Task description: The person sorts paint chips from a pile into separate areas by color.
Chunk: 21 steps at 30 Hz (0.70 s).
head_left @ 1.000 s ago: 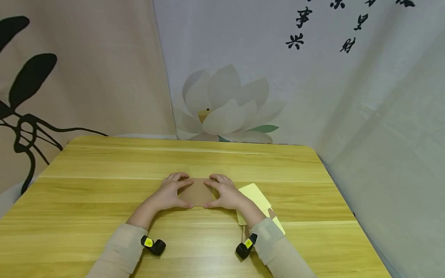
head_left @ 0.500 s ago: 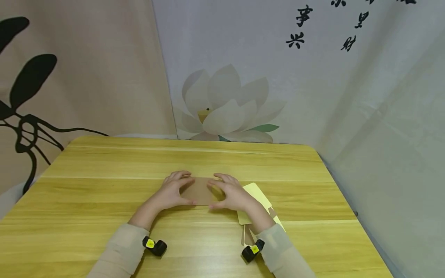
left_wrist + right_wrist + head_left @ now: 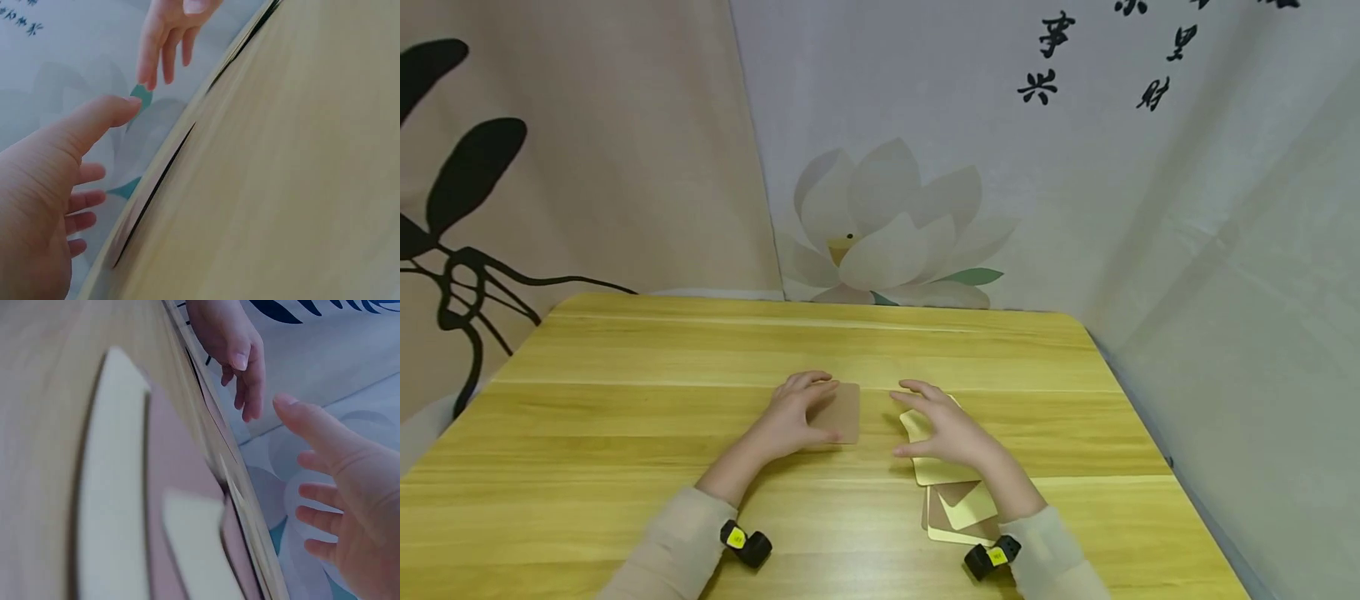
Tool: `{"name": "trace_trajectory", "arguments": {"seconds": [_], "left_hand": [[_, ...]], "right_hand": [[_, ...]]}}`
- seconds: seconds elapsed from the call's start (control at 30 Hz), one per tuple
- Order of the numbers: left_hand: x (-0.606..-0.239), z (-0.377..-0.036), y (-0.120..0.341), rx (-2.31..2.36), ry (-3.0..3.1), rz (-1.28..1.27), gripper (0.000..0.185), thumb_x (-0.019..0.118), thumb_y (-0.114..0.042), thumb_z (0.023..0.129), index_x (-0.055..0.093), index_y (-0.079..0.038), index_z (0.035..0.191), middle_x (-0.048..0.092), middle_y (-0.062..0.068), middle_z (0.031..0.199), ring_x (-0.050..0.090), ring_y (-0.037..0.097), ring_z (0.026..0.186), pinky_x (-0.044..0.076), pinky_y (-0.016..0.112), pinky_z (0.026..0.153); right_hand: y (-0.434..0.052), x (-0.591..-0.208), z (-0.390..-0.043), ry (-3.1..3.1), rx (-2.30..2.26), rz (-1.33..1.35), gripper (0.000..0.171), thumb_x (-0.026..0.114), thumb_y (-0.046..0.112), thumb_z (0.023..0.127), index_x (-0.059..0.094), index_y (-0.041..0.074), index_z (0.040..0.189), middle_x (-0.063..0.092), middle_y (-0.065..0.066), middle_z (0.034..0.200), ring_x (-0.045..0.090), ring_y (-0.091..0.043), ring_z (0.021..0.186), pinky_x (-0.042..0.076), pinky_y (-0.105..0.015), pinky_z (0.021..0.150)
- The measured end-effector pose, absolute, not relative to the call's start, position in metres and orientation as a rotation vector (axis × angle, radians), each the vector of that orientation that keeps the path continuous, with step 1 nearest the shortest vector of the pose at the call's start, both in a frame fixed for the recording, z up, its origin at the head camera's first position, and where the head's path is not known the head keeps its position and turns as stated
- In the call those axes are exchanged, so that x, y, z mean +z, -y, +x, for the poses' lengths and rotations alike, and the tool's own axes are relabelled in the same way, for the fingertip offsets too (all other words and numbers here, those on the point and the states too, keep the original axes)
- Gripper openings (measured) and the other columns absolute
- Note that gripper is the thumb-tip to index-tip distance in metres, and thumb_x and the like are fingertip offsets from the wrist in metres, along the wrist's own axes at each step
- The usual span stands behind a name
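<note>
A brown rectangular card (image 3: 846, 415), or a thin squared stack of them, lies flat near the table's middle. My left hand (image 3: 797, 421) hovers over its left side, thumb and fingers spread and relaxed; the left wrist view shows a gap between this hand (image 3: 44, 200) and the card (image 3: 145, 200). To the right, my right hand (image 3: 946, 432) is above a loose spread of pale yellow and brown cards (image 3: 938, 472), partly hiding them. In the right wrist view that hand (image 3: 356, 487) has its thumb and fingers apart, holding nothing, with the spread cards (image 3: 119, 487) beside it.
Everything lies on a wood-grain table (image 3: 625, 400) with rounded far corners. Behind it hangs a pale curtain (image 3: 925, 100) printed with a lotus and dark characters. Black wrist cameras (image 3: 747, 544) sit at both sleeves.
My right hand has left the brown card and moved right, over the spread cards. My left hand has shifted slightly right over the brown card, whose right part is now uncovered.
</note>
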<state>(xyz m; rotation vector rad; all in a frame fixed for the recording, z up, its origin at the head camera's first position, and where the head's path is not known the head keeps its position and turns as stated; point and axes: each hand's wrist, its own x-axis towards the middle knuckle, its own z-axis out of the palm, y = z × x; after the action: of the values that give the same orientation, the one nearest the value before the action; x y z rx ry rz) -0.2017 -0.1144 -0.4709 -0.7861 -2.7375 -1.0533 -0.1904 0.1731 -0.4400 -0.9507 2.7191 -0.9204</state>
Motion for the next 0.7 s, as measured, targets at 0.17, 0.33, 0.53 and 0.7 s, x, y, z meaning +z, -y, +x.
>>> {"name": "trace_trajectory", "arguments": {"seconds": [0.17, 0.33, 0.53, 0.7], "left_hand": [[-0.47, -0.194, 0.098, -1.138, 2.715, -0.775, 0.081, 0.083, -0.038, 0.071, 0.052, -0.002, 0.136, 0.045, 0.01, 0.138, 0.032, 0.032, 0.13, 0.024, 0.059, 0.103], [-0.471, -0.186, 0.083, -1.21, 2.709, -0.761, 0.086, 0.084, -0.04, 0.069, 0.049, -0.002, 0.139, 0.043, 0.009, 0.14, 0.032, 0.03, 0.13, 0.028, 0.057, 0.103], [-0.472, -0.178, 0.064, -1.246, 2.705, -0.736, 0.089, 0.083, -0.043, 0.07, 0.046, -0.003, 0.141, 0.042, 0.01, 0.141, 0.033, 0.031, 0.131, 0.022, 0.061, 0.104], [-0.473, -0.172, 0.05, -1.292, 2.711, -0.712, 0.09, 0.084, -0.042, 0.069, 0.046, -0.003, 0.141, 0.042, 0.01, 0.142, 0.03, 0.033, 0.133, 0.023, 0.062, 0.103]], "right_hand": [[-0.191, -0.441, -0.189, -2.695, -0.981, -0.955, 0.081, 0.081, 0.035, 0.075, 0.044, 0.013, 0.144, 0.029, -0.008, 0.152, 0.027, -0.033, 0.137, 0.034, -0.055, 0.101], [-0.209, -0.445, -0.19, -2.677, -0.988, -0.954, 0.085, 0.082, 0.038, 0.073, 0.044, 0.011, 0.144, 0.029, -0.01, 0.152, 0.026, -0.034, 0.137, 0.031, -0.056, 0.102], [-0.231, -0.448, -0.193, -2.638, -1.006, -0.937, 0.086, 0.082, 0.037, 0.073, 0.042, 0.012, 0.145, 0.027, -0.009, 0.153, 0.025, -0.036, 0.137, 0.03, -0.06, 0.101], [-0.245, -0.448, -0.195, -2.606, -1.029, -0.923, 0.084, 0.082, 0.034, 0.074, 0.043, 0.012, 0.145, 0.027, -0.009, 0.153, 0.023, -0.037, 0.137, 0.027, -0.06, 0.103]]}}
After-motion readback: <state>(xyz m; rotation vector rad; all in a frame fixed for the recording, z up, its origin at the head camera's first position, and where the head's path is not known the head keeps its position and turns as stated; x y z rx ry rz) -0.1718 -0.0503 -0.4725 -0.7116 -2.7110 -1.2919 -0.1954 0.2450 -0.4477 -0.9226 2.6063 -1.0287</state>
